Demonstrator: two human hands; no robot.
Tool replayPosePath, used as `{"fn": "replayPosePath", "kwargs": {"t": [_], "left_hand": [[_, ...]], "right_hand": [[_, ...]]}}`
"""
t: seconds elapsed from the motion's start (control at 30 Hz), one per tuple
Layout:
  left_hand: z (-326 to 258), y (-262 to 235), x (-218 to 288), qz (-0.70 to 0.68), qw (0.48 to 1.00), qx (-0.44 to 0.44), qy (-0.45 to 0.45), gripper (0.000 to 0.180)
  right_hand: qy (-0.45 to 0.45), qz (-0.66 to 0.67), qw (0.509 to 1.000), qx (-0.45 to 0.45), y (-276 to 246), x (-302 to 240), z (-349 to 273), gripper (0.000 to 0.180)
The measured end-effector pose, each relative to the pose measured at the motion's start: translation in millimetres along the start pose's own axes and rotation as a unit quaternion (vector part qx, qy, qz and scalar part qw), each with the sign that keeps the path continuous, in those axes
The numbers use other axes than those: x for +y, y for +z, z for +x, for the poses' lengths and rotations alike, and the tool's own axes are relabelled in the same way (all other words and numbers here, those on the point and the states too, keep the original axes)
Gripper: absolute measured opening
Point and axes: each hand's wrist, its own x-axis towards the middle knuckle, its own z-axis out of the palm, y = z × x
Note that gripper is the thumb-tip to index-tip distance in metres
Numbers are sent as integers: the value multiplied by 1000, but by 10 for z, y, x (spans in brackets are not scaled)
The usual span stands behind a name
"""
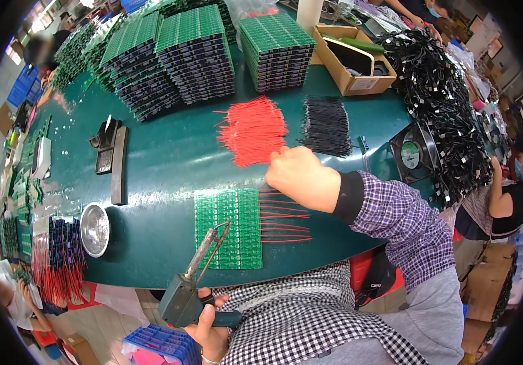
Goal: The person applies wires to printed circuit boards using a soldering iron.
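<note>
My left hand (209, 331) grips a dark green soldering gun (182, 298) by its handle. The metal tip points up over a green circuit board panel (228, 231) lying flat on the table. Several red wires (285, 229) stick out from the panel's right edge. Just above that edge, my right hand (302, 176) is closed in a pinch, with a thin red wire showing below the fingertips; most of the grip is hidden. Its knuckles lie beside the near edge of a heap of red wires (252, 131). To the right of the heap is a bundle of black wires (326, 126).
Tall stacks of circuit boards (194, 55) stand at the back, near a cardboard box (352, 67). On the right are a black fan (412, 155) and piled black cables (437, 103). A metal bowl (95, 230) and a dark stand (108, 152) sit left. Other people work nearby.
</note>
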Motion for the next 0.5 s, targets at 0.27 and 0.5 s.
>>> {"fn": "replayPosePath", "kwargs": {"t": [0.27,0.5], "left_hand": [[29,-103,175,-120,985,61,-105,48],[-94,-157,280,-1,991,-9,-132,54]], "right_hand": [[40,77,986,144,6,-183,-258,12],[43,379,865,327,196,-1073,-676,27]]}}
